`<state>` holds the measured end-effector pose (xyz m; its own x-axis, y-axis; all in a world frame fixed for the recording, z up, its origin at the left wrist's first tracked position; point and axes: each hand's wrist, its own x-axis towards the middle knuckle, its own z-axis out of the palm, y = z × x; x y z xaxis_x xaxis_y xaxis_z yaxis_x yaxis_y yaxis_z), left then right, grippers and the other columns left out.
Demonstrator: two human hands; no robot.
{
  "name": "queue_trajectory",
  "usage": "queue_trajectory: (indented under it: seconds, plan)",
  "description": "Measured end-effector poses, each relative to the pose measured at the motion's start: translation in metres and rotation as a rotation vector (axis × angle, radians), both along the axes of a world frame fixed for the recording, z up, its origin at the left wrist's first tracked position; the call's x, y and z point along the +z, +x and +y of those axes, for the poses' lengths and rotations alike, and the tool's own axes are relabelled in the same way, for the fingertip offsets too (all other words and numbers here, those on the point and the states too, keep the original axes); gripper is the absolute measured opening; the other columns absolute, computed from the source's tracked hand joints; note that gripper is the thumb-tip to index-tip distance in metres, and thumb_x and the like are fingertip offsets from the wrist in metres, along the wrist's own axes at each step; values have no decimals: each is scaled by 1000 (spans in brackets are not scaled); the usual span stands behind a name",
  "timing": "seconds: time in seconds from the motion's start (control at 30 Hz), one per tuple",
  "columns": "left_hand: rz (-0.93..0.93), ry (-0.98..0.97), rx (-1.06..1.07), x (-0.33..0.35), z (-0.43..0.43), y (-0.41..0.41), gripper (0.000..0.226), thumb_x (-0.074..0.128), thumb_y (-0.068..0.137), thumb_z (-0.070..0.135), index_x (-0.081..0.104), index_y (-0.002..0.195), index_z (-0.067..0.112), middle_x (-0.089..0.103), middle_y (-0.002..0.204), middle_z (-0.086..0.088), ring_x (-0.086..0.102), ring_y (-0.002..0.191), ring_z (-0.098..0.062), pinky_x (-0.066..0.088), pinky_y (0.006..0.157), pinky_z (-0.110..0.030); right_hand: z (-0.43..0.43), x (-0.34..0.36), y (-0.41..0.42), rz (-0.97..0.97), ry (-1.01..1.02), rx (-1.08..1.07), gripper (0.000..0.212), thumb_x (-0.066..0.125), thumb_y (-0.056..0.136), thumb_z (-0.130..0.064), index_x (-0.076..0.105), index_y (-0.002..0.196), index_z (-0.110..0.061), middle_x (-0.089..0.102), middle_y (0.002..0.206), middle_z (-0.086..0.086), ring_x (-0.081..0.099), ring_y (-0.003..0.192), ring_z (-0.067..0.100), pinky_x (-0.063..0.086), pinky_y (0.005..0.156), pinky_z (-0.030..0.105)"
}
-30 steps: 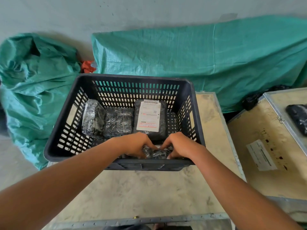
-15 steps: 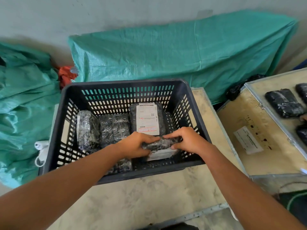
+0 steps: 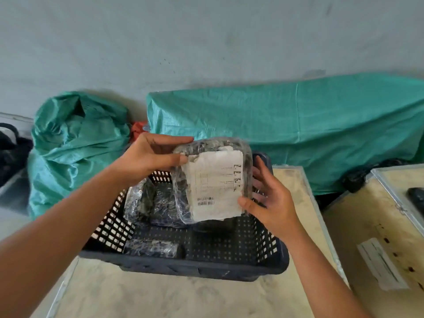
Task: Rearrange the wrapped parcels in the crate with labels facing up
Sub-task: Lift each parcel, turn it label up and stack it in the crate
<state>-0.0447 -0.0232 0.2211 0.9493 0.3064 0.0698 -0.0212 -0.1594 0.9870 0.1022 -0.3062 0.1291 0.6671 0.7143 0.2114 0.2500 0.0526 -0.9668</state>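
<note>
I hold a black parcel in clear wrap (image 3: pixel 212 180) above the dark slotted crate (image 3: pixel 202 269), its white label turned toward me. My left hand (image 3: pixel 152 157) pinches the parcel's top left corner. My right hand (image 3: pixel 267 198) grips its right side and lower right corner. Inside the crate, two wrapped parcels (image 3: pixel 151 200) lean at the back left with no label showing. Another wrapped parcel (image 3: pixel 152 247) lies at the front left. The held parcel hides the crate's back right part.
The crate sits on a pale wooden case (image 3: pixel 174 297) with metal edging. A second case (image 3: pixel 380 228) stands to the right, with a paper label and a dark parcel (image 3: pixel 416 197) on it. Green tarpaulin bundles (image 3: pixel 298 125) lie against the wall behind.
Both hands have lifted the parcel from the crate's front right up above the crate and turned its label toward me. The camera has tilted up.
</note>
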Motion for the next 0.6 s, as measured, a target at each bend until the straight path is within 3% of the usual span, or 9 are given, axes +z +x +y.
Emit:
queue_trajectory:
  seconds: [0.07,0.13,0.27,0.33,0.43,0.5,0.6]
  plan:
    - [-62,-73,54,5,-2,-1,53,94,67,28,78,116,21,77,107,-14,59,90,-40,58,76,-45,2,3,-2,-22,29,27,99,85,87,-33,21,162,-47,62,145,-9,64,129,15,57,102,38]
    - [-91,-121,114,2,-6,-1,61,96,63,37,77,119,20,72,110,-22,52,94,-41,46,84,-58,4,10,-4,-77,23,28,96,77,95,-20,16,160,-56,65,139,-15,66,125,8,55,99,23]
    - [-89,16,212,-17,-18,-2,78,84,72,57,62,140,26,69,134,-2,70,107,-11,58,89,-26,9,16,-11,-189,3,31,86,67,99,0,19,159,-39,41,142,-54,38,127,-32,35,96,-4]
    - [-38,76,207,-34,-26,-4,91,77,74,66,44,152,35,58,146,12,65,121,-7,54,97,-25,12,14,-12,-163,-23,32,82,65,100,1,21,160,-34,38,143,-55,36,129,-32,34,100,-2]
    - [-6,114,106,-61,-33,-6,100,75,76,68,21,157,47,45,150,32,51,133,3,48,104,-21,14,8,-13,-73,-50,28,79,65,101,-1,26,159,-39,48,140,-50,50,129,-19,43,101,6]
    - [-26,91,88,-70,-32,-6,97,79,75,64,25,155,50,44,152,28,48,136,4,47,106,-27,12,9,-12,-2,-64,23,77,66,101,-3,32,158,-43,57,139,-40,60,125,-9,49,98,12]
    - [-32,38,162,-67,-20,-4,84,83,68,67,49,140,43,57,144,11,60,127,-14,54,102,-46,9,17,-2,23,-86,-3,70,70,98,-7,49,149,-49,63,140,-27,64,126,2,53,103,26]
